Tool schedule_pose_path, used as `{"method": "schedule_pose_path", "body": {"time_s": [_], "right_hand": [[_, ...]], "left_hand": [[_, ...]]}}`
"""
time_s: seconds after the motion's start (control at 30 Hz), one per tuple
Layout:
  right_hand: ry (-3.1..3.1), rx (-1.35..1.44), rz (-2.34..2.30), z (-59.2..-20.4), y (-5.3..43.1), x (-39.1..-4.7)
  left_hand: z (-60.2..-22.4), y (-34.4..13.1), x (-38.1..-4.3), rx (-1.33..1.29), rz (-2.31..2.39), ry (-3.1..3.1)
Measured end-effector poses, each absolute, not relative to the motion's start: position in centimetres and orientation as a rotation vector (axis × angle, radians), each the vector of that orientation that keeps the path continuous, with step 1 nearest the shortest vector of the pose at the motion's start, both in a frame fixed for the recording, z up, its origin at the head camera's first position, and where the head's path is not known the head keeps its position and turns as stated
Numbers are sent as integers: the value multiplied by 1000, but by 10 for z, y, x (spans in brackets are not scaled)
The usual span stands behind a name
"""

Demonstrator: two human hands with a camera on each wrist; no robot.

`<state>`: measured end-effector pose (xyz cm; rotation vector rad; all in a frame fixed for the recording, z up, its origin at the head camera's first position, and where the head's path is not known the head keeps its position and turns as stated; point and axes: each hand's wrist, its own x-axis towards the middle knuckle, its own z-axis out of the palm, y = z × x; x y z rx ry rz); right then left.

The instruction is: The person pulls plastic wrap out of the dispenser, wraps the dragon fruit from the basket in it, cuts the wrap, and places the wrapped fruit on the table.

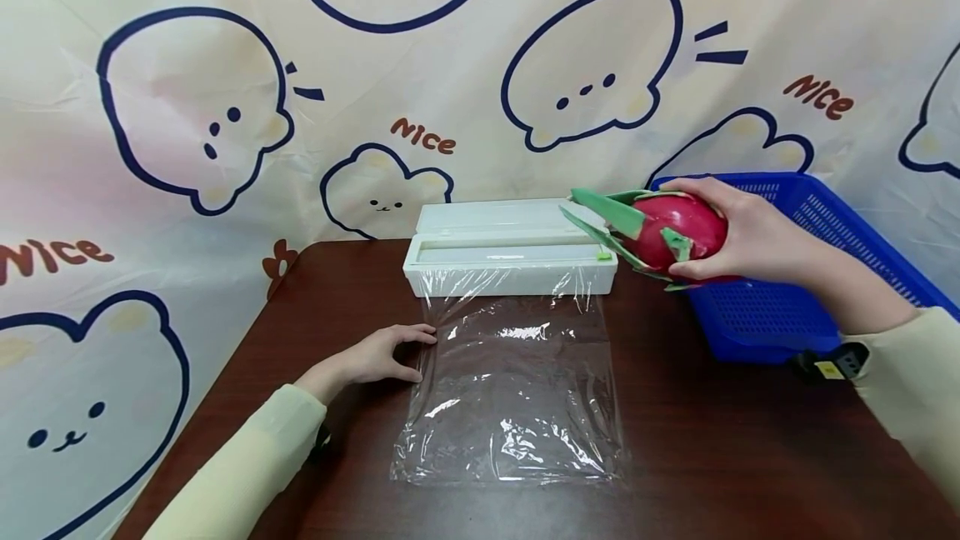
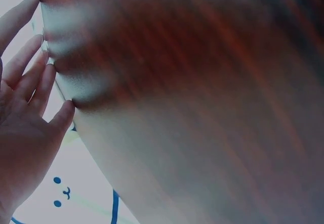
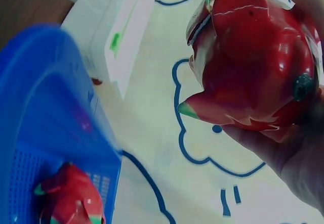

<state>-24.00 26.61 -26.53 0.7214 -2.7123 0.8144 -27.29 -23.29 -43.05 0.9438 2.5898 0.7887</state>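
My right hand (image 1: 765, 232) grips a red dragon fruit (image 1: 686, 232) with green leaf tips, thumb and fingers round its sides. It holds the fruit in the air at the near left corner of the blue basket. In the right wrist view the same dragon fruit (image 3: 258, 57) fills the upper right. A sheet of clear plastic wrap (image 1: 517, 390) lies on the table, drawn out from a white wrap dispenser box (image 1: 513, 280) whose lid stands up. Beside the sheet's left edge my left hand (image 1: 371, 357) rests its fingertips on the table, fingers loosely bent and holding nothing.
The blue plastic basket (image 1: 712, 332) stands at the right; another dragon fruit (image 3: 73, 196) lies inside it. On the dispenser sits a small green slider (image 3: 115, 43). A cartoon-print cloth (image 1: 465, 90) hangs behind the dark wooden table (image 1: 675, 457).
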Motion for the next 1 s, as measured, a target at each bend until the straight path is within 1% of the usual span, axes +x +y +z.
{"method": "schedule_pose_path", "body": {"time_s": [0.4, 0.7, 1.0], "right_hand": [[-2756, 845, 828, -277, 225, -251], [-2706, 1029, 872, -294, 197, -259], [-2671, 1141, 925, -312, 170, -265]], "left_hand": [[-434, -235, -270, 956, 769, 2601], [-431, -234, -270, 941, 794, 2588], [-430, -233, -271, 928, 794, 2585]]}}
